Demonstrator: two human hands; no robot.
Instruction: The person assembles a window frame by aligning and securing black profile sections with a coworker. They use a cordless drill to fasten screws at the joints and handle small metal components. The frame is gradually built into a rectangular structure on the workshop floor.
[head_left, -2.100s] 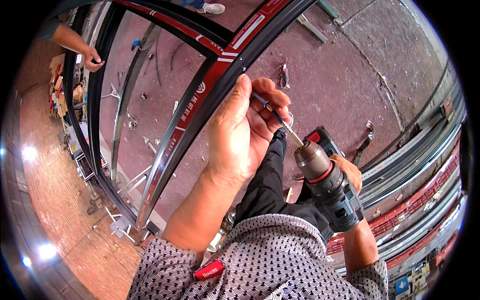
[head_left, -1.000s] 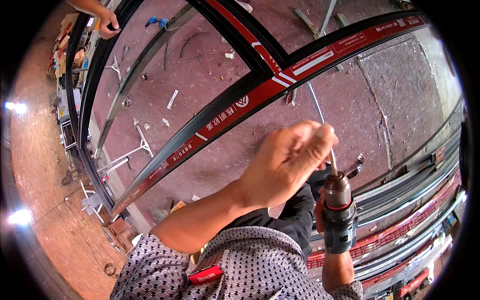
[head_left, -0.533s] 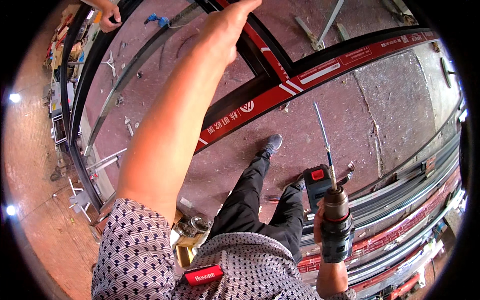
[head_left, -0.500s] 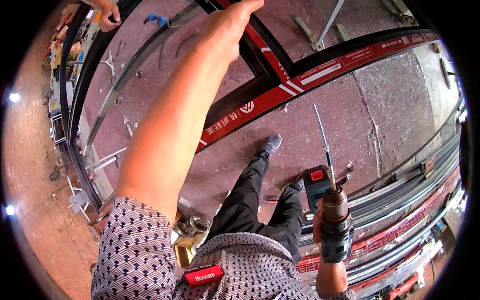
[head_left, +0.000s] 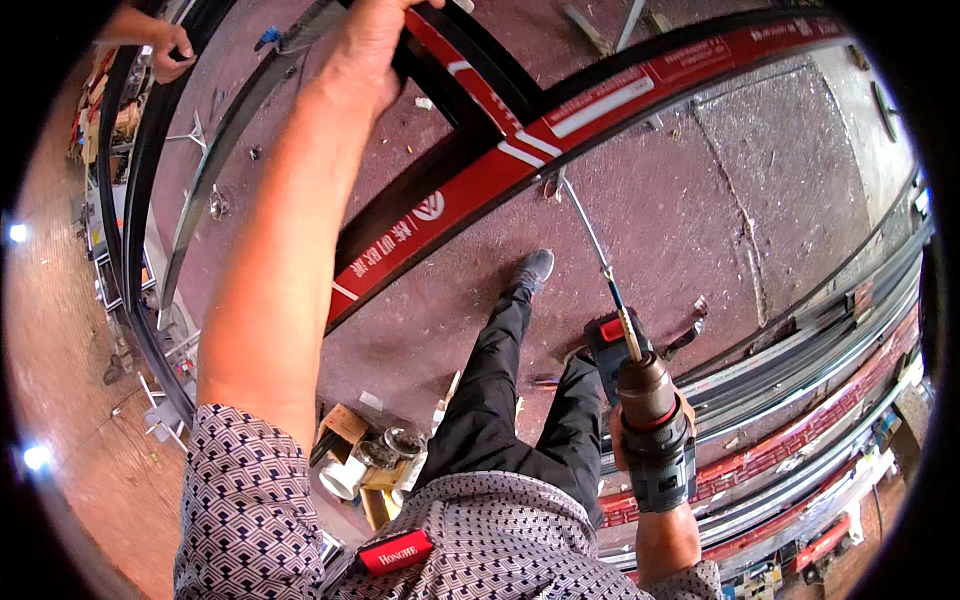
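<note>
My right hand point(head_left: 668, 530) is wrapped round a cordless drill point(head_left: 652, 425), which is dark with a red ring. From its chuck a long thin drill bit point(head_left: 598, 250) points up and away, its tip close to the near edge of the window frame point(head_left: 385, 240). This frame is black, with red printed film along its faces. At the top edge of the view my left hand point(head_left: 368, 50) grips the crossbar of the frame; its fingers are partly cut off. Whether the bit touches the frame, I cannot tell.
Another person's hand point(head_left: 172, 50) is beside a curved-looking black bar point(head_left: 165, 150) at the far left. Long metal profiles point(head_left: 800, 400) lie stacked at the right. Rolls of tape point(head_left: 400, 440) and boxes sit low by my left side. A scuffed reddish floor point(head_left: 650, 230) lies beneath.
My left hand and the frame have shifted left in view. The drill has moved slightly left and its bit now leans toward the frame's edge, nearer than before.
</note>
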